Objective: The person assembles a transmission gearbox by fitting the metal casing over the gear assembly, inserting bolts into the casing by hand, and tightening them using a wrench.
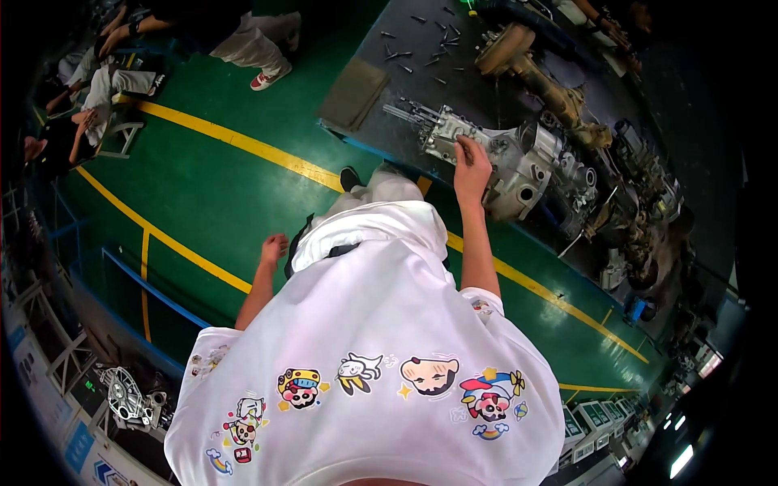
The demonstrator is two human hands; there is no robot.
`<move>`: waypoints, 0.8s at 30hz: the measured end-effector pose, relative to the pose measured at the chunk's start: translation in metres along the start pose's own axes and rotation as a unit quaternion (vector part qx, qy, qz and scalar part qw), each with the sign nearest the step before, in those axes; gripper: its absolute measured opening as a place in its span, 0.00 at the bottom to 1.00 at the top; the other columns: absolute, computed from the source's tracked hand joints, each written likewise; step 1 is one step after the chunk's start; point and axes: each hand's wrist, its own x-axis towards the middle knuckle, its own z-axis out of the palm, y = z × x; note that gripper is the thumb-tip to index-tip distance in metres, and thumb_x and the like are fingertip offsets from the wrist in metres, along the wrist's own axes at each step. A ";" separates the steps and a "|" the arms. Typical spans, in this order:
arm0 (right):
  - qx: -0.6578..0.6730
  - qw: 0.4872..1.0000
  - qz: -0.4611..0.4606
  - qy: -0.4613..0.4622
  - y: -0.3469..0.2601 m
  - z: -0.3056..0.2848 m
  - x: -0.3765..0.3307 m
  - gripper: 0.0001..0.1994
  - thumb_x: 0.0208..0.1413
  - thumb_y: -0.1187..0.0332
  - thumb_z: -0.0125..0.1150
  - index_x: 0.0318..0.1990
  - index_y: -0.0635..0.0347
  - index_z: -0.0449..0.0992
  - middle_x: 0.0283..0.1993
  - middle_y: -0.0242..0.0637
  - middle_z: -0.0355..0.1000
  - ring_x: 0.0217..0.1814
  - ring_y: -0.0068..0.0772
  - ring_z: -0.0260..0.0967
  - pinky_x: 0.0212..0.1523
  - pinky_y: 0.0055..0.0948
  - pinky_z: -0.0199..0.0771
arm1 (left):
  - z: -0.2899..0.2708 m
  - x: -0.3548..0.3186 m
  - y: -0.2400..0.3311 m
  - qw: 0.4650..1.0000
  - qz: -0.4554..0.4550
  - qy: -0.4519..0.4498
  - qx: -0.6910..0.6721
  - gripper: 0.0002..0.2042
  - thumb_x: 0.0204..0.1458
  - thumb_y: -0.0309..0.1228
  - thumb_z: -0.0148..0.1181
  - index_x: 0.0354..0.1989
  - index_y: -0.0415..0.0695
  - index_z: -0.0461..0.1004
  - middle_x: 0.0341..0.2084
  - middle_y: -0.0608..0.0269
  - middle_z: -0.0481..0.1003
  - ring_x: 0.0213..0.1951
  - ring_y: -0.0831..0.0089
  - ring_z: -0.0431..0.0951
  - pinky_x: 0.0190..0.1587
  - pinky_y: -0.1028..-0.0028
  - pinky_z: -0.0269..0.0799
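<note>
Stands beside a dark workbench [472, 99] in a white T-shirt [365, 308] with cartoon prints across it, with the right arm out over the bench's blue edge. Holds the right hand [472, 168] at a silver gearbox [512, 168], toward its middle, with fingers bent and drawn near one another. Cannot tell from this angle between touching and hovering just above, nor make out any small part within the fingertips. Has the gearbox lying on the bench near its close edge, with thin rods [401, 113] jutting out at the left end and a broader, rounded casing at the right. Hangs the left hand [275, 246] low beside the hip, well apart from the bench and above green floor [203, 194], with fingers loosely curled; cannot tell for sure about anything inside that curl. Has more metalwork in sight: beyond the gearbox, a long rusty-brown metal part [561, 99]; farther up the bench, scattered bolts [397, 55] near a flat grey-brown mat [355, 91]. Shows yellow lines [235, 142] across the floor and, at the upper left, another person [250, 44] in light trousers and a red shoe, near seated people [105, 87].
</note>
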 end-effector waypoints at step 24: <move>0.076 0.969 0.119 -0.202 0.074 -0.114 -0.085 0.08 0.56 0.72 0.58 0.42 0.61 0.77 0.38 0.46 0.77 0.38 0.44 0.76 0.40 0.34 0.74 | 0.122 -0.084 0.018 0.990 0.128 0.013 0.058 0.12 0.58 0.32 0.51 0.47 0.43 0.73 0.38 0.64 0.79 0.38 0.74 0.78 0.39 0.75 0.72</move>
